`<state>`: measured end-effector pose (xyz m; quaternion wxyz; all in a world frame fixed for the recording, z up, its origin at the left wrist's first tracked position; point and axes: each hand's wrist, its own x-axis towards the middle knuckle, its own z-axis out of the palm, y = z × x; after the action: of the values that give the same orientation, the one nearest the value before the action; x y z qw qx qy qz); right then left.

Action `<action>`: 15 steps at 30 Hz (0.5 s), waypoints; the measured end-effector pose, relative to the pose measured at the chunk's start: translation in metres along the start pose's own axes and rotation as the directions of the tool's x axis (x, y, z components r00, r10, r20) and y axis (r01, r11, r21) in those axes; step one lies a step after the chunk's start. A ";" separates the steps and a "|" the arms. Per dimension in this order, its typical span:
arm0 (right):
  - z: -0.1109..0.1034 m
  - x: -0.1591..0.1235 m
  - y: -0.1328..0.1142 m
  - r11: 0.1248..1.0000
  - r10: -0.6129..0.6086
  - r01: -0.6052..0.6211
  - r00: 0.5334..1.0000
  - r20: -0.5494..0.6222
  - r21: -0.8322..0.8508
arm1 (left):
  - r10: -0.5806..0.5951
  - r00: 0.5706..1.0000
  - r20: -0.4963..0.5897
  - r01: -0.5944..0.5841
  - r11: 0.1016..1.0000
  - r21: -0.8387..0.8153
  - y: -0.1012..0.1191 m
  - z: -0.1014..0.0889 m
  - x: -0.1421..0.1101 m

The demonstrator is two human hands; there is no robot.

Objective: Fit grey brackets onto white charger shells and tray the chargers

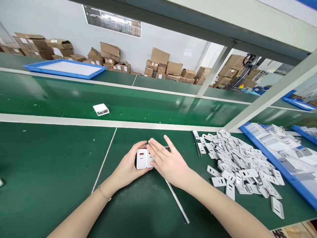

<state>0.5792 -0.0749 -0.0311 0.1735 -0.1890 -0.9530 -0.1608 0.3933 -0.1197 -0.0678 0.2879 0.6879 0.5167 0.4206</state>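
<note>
Two white charger blocks [141, 161] stand side by side on the bench in front of me, their port faces up. A red port and a small slot show on the left one. My left hand [130, 163] curls round their left side, thumb below and fingers above. Flat and outstretched, my right hand [170, 163] lies over the right block and covers most of it. Something black shows at the left edge of the blocks, partly hidden by my hand. From under my right hand a metal rod [177, 202] runs toward me.
Right of my hands lies a heap of white face plates [237, 158], with tweezers [197, 144] beside it. Blue trays of white parts [279, 158] stand farther right. An opened charger [101, 109] rests behind the bench's rear ledge. A slanted post [267, 92] rises at right.
</note>
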 end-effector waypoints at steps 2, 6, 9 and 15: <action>-0.006 -0.001 0.000 1.000 -0.013 0.013 1.000 0.017 0.015 | 0.000 1.000 -0.002 0.000 1.000 0.004 0.001 0.000 0.000; -0.036 -0.028 0.013 0.986 0.038 -0.049 0.997 0.073 0.158 | -0.021 1.000 0.016 0.021 1.000 -0.001 -0.001 0.001 -0.001; -0.062 -0.077 0.036 0.885 0.420 -0.411 0.908 0.007 0.220 | -0.054 0.998 0.040 0.053 0.998 0.020 -0.003 0.000 -0.002; -0.090 -0.173 0.065 0.743 0.621 -0.664 0.732 0.281 0.086 | -0.089 0.996 0.011 0.089 0.996 0.023 0.002 0.000 -0.004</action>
<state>0.7806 -0.1043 -0.0036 0.1212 -0.5087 -0.8521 0.0199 0.3938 -0.1239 -0.0672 0.3017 0.6699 0.5499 0.3973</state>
